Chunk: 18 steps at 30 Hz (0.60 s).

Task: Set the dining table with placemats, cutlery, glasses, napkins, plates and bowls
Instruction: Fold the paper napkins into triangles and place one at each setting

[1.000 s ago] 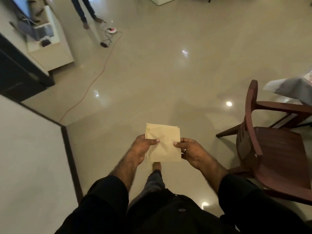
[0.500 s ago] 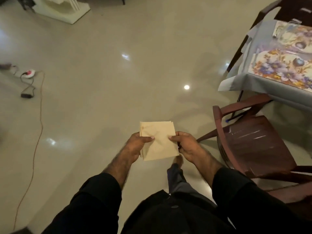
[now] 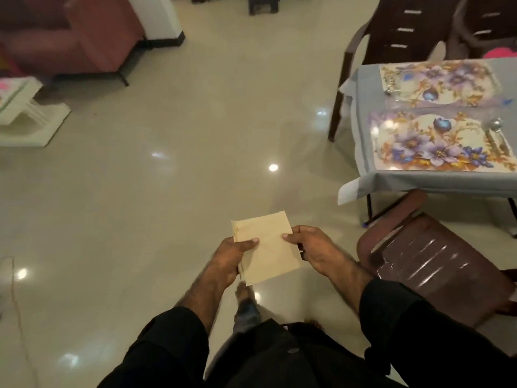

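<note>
I hold the napkins (image 3: 265,247) with my left hand (image 3: 232,257) and right hand (image 3: 313,250), thumbs on top, so they stay neat. They are over the floor, near the table (image 3: 363,130).

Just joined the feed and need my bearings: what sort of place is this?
Most likely a home living and dining room: a cloth-covered dining table laid with floral placemats, plastic chairs beside it, and a red sofa across the glossy tiled floor.
</note>
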### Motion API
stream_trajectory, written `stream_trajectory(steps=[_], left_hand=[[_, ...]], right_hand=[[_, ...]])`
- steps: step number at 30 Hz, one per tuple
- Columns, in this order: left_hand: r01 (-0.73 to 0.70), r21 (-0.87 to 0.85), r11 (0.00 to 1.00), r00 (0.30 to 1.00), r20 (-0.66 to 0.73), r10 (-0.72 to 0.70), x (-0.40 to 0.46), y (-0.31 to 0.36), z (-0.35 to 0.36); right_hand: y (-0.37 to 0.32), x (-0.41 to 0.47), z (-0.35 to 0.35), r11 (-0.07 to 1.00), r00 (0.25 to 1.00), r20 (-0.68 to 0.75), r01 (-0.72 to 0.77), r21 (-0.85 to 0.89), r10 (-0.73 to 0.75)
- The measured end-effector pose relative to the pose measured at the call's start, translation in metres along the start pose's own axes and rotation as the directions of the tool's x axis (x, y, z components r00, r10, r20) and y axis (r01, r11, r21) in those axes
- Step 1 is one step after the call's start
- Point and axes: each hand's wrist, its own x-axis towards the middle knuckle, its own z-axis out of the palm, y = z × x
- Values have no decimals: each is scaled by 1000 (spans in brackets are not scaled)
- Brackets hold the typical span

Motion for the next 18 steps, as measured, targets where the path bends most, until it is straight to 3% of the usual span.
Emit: stream_trajectory(steps=[9, 18], left_hand=[[-22, 333, 943, 945, 315, -89, 136, 120, 20], [-152, 491, 858, 836, 526, -153, 204, 204, 134]], right_hand=[[-55, 61, 15, 972, 948, -317, 111, 208, -40], [-104, 91, -42, 854, 820, -572, 309, 418, -17]])
